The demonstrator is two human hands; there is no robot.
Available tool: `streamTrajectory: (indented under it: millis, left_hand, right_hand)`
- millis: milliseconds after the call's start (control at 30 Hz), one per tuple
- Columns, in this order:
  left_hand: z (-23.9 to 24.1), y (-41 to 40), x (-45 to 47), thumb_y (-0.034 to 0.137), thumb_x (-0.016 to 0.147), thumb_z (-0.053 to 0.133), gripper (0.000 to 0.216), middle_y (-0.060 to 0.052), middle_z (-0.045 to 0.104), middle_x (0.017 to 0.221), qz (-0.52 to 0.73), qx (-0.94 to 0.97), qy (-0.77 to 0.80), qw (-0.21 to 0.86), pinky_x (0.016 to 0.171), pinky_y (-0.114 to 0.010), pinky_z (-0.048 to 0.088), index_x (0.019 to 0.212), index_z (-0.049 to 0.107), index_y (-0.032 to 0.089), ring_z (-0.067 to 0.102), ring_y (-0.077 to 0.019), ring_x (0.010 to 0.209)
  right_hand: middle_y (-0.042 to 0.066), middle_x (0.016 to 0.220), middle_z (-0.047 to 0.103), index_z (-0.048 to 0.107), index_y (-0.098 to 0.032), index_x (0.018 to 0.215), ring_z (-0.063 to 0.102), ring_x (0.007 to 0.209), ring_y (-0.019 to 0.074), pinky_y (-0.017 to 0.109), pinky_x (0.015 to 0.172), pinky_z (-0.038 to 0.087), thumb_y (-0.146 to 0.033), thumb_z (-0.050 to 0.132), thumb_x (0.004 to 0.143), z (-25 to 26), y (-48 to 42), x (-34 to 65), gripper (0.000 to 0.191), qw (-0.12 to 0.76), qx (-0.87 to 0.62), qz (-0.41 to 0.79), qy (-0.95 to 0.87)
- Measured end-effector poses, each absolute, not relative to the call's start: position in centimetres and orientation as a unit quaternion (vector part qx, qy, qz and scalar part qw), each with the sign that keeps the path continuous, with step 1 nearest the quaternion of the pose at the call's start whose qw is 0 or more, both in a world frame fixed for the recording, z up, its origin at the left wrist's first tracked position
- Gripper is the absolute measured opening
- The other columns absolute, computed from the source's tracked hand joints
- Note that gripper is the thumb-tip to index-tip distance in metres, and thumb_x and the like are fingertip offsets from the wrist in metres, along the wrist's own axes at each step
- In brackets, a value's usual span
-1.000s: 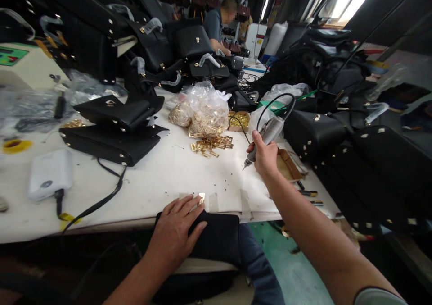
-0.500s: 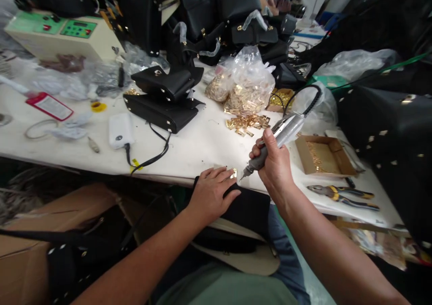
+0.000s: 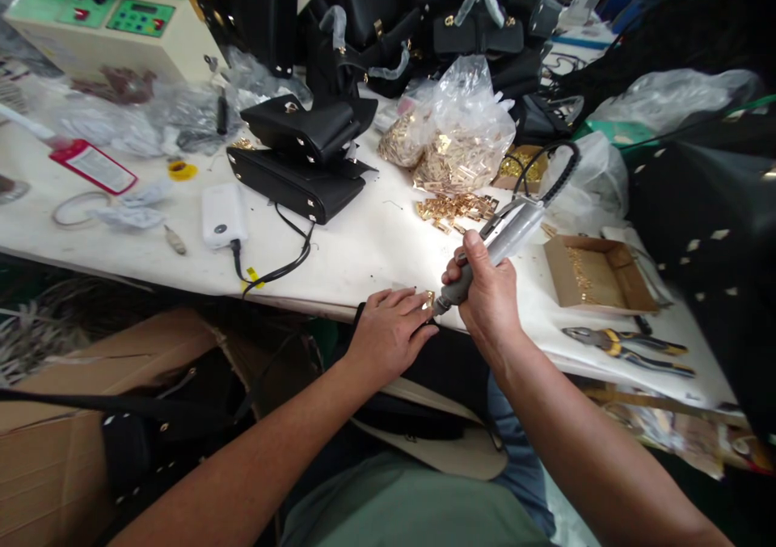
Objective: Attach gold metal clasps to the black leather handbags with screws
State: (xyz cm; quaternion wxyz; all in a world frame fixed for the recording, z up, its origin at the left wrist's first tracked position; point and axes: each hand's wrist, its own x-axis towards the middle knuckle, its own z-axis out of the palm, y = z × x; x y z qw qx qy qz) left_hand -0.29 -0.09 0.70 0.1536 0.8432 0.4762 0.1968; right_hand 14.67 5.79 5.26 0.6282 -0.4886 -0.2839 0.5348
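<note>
My left hand (image 3: pixel 388 333) lies flat, fingers stretched out, on the black flap of a bag (image 3: pixel 457 351) at the table's front edge. Beside its fingertips is a small gold metal plate (image 3: pixel 430 299), partly covered by them. Wrapped round a grey electric screwdriver (image 3: pixel 514 232) is my right hand (image 3: pixel 490 292), its thumb on top. The tool slants down to the left, and its tip is at the gold plate; whether it touches I cannot tell. The bag's pale lining (image 3: pixel 424 446) shows over my lap.
Pliers (image 3: pixel 630 349) and a cardboard box (image 3: pixel 561 280) of small gold parts lie at the right. Behind are a pile of gold fittings (image 3: pixel 452 212), a plastic bag (image 3: pixel 466 139) of them and a black bag (image 3: pixel 297 179). A white power bank (image 3: pixel 224 216) with cable is at the left.
The screwdriver's tip has moved down and left to the gold plate beside my left fingers. My left hand keeps its place on the flap. The camera view has shifted slightly.
</note>
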Motion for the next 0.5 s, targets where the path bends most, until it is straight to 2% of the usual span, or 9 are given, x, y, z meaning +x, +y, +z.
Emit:
streamTrajectory:
  millis: [500]
  left_hand:
    - [0.69,-0.13,-0.38,0.035,0.102,0.057,0.025,-0.001,0.068,0.138,0.197,0.845,0.475,0.147,0.106,-0.05,0.042,0.121,0.072,0.029,0.056,-0.0258,0.132]
  right_hand:
    - [-0.005,0.054,0.055,0.057,-0.02,0.074,0.052,0.044,0.0105,0.021,0.039,0.044,-0.057,0.083,0.076,5.66,5.63,14.43,0.045,0.631,-0.481,0.533,-0.294]
